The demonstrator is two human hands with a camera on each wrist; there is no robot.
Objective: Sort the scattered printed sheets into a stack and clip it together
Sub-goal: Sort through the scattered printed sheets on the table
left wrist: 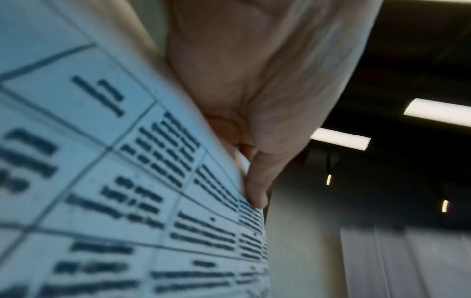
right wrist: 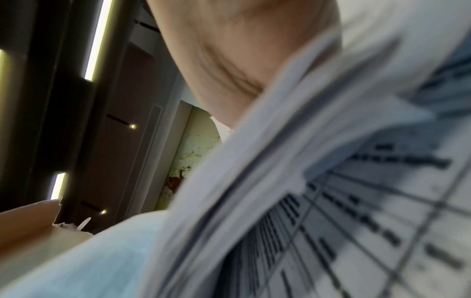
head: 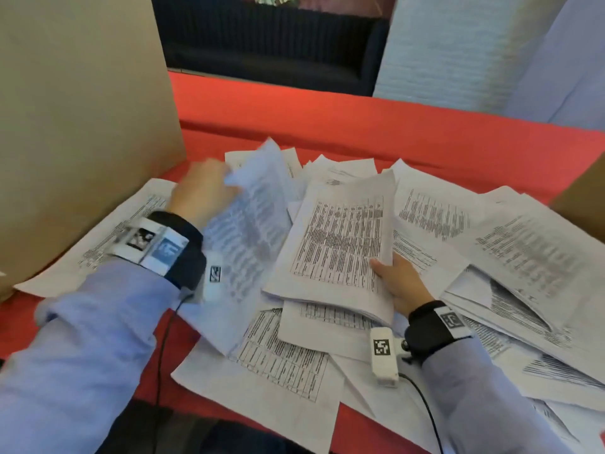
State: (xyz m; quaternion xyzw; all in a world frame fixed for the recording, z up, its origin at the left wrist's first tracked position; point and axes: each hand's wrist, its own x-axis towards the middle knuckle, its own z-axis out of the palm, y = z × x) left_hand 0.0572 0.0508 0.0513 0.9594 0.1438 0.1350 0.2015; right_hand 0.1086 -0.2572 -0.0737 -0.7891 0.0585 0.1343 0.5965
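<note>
Printed sheets lie scattered over a red table (head: 294,106). My left hand (head: 206,188) grips a printed sheet (head: 248,217) by its far edge and lifts it, blurred, off the pile. In the left wrist view the fingers (left wrist: 254,187) pinch this sheet (left wrist: 127,181), which carries a table of text. My right hand (head: 397,283) holds a thick stack of sheets (head: 337,244) at its near right corner, thumb on top. The right wrist view shows the stack's edges (right wrist: 254,201) fanned beside my palm (right wrist: 229,60). No clip is in view.
A tall brown cardboard panel (head: 82,126) stands at the left, close to my left hand. Another brown panel edge (head: 586,201) stands at the right. More loose sheets (head: 523,257) cover the right side and the near edge (head: 281,371). A dark sofa (head: 268,37) lies beyond the table.
</note>
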